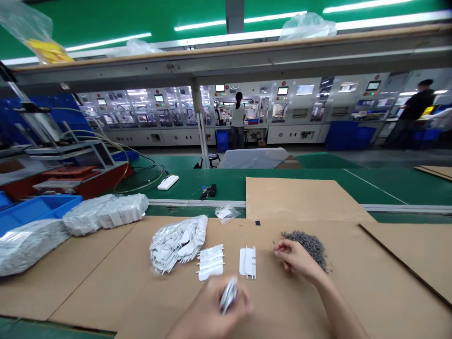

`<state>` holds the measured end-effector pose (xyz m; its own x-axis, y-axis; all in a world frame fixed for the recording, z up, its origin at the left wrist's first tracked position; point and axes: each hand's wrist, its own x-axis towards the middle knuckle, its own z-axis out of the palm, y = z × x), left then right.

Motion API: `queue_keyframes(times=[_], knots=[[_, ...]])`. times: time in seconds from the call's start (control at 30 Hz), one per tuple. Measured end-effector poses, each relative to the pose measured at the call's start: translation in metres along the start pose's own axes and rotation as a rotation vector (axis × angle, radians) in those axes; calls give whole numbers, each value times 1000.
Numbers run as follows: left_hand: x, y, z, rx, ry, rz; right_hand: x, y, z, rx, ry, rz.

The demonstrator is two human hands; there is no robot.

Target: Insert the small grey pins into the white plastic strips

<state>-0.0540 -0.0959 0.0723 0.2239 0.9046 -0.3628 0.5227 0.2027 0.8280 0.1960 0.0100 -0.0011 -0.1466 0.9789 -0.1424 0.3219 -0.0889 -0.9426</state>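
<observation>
My left hand [215,306], blurred by motion, is closed around a small white plastic piece [229,295] at the bottom middle. My right hand [293,256] is at the near left edge of a heap of tiny grey parts [310,245]. Its thumb and forefinger are pinched; whatever they hold is too small to make out. Between the hands lie flat white plastic pieces with thin rods [247,262], side by side. Left of these is a row of similar white pieces [211,262], and beyond it a clear bag full of white pieces [178,242].
Cardboard [169,301] covers the bench. Bagged stacks of white parts [106,212] and a blue bin [45,207] stand left, near a press-like machine [63,141]. A small plastic bag [226,214] lies at the back. Two people work near machines beyond.
</observation>
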Motion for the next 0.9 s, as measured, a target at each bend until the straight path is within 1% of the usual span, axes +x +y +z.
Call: queue_keyframes(times=[0.03, 0.07, 0.1, 0.13, 0.17, 0.2, 0.27, 0.37, 0.47, 0.6, 0.67, 0.77, 0.83, 0.9], knots=[[23, 10, 1, 51, 58, 242, -2, -3, 0, 81, -50, 19], [46, 17, 3, 85, 132, 446, -4, -6, 0, 169, -104, 34], [66, 21, 8, 114, 184, 603, -6, -9, 0, 255, -160, 45], [82, 22, 13, 143, 197, 707, -7, -11, 1, 328, -211, 50], [95, 21, 19, 175, 188, 770, -7, -13, 2, 382, -249, 47], [104, 17, 24, 198, 184, 803, -8, -14, 4, 429, -279, 42], [111, 6, 32, 223, 195, 810, -8, -14, 7, 511, -310, 28], [106, -6, 36, 206, 248, 737, -7, -13, 12, 606, -335, 5], [100, -5, 33, 172, 273, 694, -6, -11, 16, 661, -330, -12], [98, 1, 35, 115, 279, 763, -6, -9, 22, 685, -289, 32], [98, 1, 38, 116, 253, 743, -7, -10, 25, 691, -287, 51], [100, -1, 43, 34, 246, 603, -9, -13, 28, 673, -287, 17], [104, -4, 45, -122, 257, 493, -10, -16, 29, 628, -268, -45], [109, -7, 46, -293, 241, 414, -11, -18, 31, 578, -238, -110]])
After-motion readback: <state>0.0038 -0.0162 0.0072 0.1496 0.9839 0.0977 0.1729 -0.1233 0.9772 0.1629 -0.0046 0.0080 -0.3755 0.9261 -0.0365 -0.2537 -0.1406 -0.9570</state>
